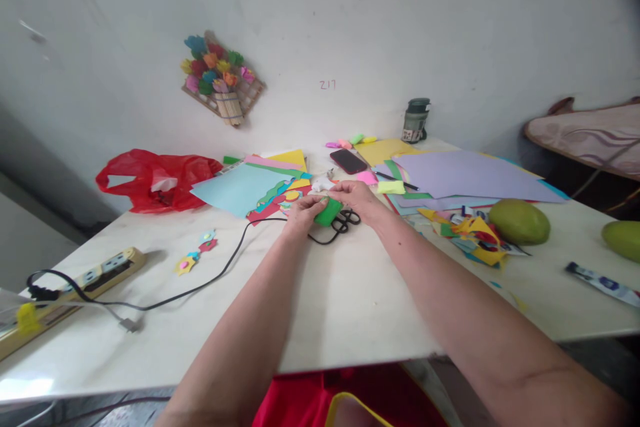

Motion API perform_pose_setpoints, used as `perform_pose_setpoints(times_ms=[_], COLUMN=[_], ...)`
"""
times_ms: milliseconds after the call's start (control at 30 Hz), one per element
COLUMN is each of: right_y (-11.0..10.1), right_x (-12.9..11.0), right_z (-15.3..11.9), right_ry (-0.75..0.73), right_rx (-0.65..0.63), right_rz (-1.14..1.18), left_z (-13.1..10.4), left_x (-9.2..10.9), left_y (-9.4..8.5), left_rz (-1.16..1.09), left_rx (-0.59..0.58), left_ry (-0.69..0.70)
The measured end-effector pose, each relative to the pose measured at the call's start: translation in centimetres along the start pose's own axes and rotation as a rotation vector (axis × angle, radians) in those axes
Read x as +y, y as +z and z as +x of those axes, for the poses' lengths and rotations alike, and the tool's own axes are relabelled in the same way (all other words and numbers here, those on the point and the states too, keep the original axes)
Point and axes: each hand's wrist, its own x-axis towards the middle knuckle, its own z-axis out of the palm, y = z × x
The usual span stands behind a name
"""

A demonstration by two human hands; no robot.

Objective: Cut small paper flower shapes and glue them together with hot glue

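My left hand [304,215] is closed on a small green square piece [329,212], thumb on top; whether it is paper or something thicker I cannot tell. Close by on the right, my right hand [357,197] has its fingers pinched together at the green piece's far edge. What they hold, if anything, is too small to make out. Black scissors handles [349,217] lie just under the hands, beside a black cord [227,265]. Beyond my fingers sits a white object [323,183], partly hidden. Cut paper shapes [293,196] lie left of it.
Coloured paper sheets [450,173], a phone [349,161] and a bottle [415,121] stand or lie at the back. Paper scraps [480,237] and a green fruit [520,221] are right. Left are a power strip [107,270], a paper flower strip [196,253] and a red bag [155,177].
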Motion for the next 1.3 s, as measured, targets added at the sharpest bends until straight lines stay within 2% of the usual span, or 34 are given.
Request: perform_pose_setpoints(times_ms=[233, 500, 967, 1300], right_y=[-0.2, -0.4, -0.8, -0.5], right_x=[-0.1, 0.2, -0.5, 0.7], right_z=[-0.1, 0.2, -0.3, 0.4], right_ry=[-0.085, -0.184, -0.229, -0.250], right_rx=[-0.039, -0.010, -0.103, 0.023], right_rz=[-0.156, -0.302, -0.406, -0.561], left_z=[-0.2, -0.3, -0.3, -0.4], left_x=[0.3, 0.4, 0.3, 0.4], left_y=[0.1, -0.1, -0.1, 0.1], left_rz=[0.008, -0.046, -0.059, -0.039], left_rx=[-0.014, -0.116, -0.082, -0.078], left_ry=[-0.012, -0.121, -0.146, -0.148])
